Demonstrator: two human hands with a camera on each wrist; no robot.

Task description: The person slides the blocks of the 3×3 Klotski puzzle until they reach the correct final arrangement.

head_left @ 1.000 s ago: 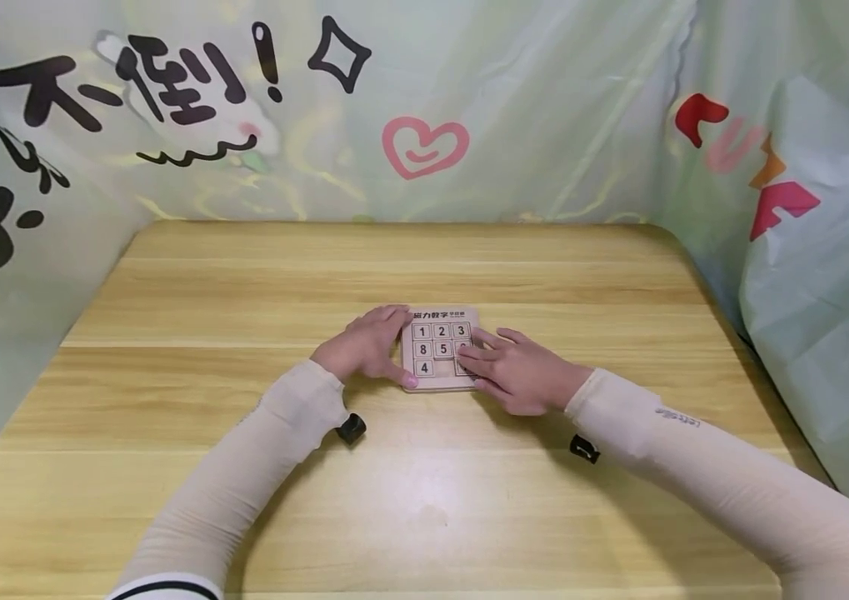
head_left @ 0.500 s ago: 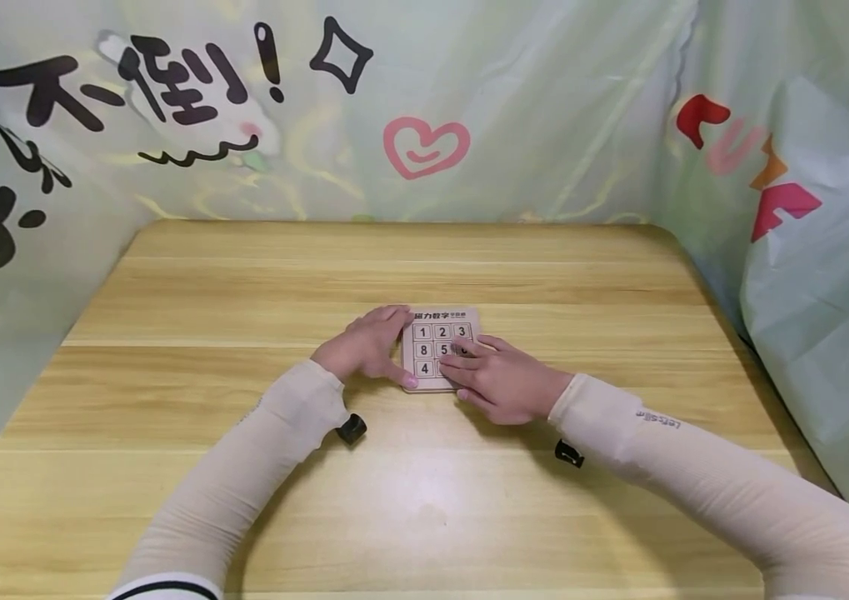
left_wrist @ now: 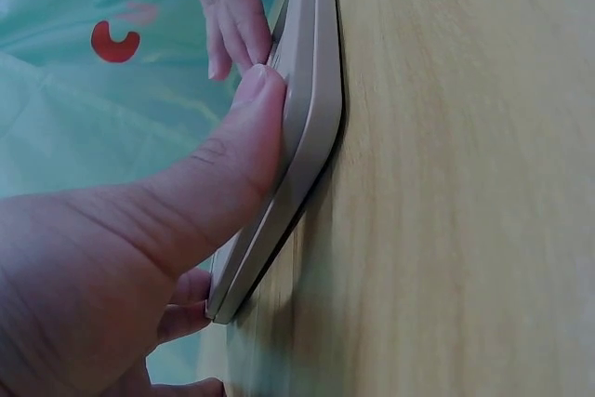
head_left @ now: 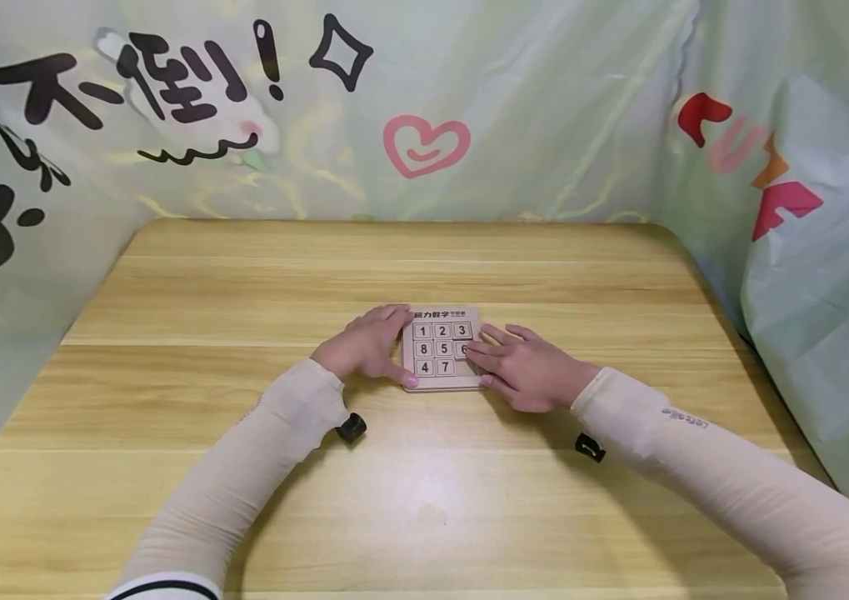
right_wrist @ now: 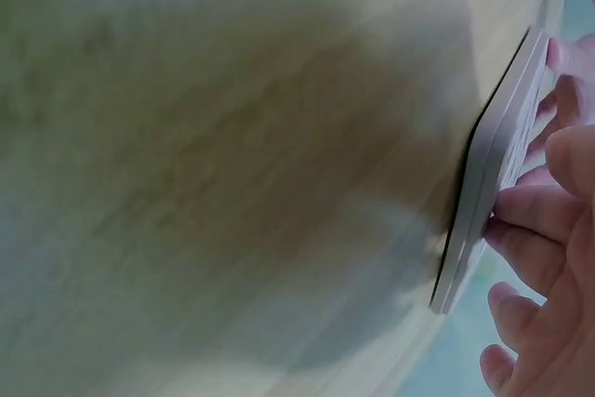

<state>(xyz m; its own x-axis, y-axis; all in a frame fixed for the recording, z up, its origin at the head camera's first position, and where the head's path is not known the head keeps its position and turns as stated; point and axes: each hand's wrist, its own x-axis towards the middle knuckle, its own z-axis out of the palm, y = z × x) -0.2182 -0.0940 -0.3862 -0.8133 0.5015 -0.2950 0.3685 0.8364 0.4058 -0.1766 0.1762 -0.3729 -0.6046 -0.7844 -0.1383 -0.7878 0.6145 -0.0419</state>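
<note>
Tile 7 point(head_left: 445, 367) is now sitting farther left, freeing the puzzle board point(head_left: 424, 386)'s near-right slot point(head_left: 464, 368). Mid-table point(head_left: 424, 483), the left hand point(head_left: 367, 343) is gripping the board's left edge; the right hand point(head_left: 532, 371), fingers spread, is touching tile 6 point(head_left: 461, 349). Printed cloth point(head_left: 544, 108) is hanging beyond.

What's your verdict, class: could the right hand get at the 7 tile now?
Probably yes: the right hand is at the right edge of the number puzzle, nothing covers the 7 tile, and the left hand sits opposite.

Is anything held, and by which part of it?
The left hand holds the number puzzle by its left edge; the right hand only touches tile 6.
</note>
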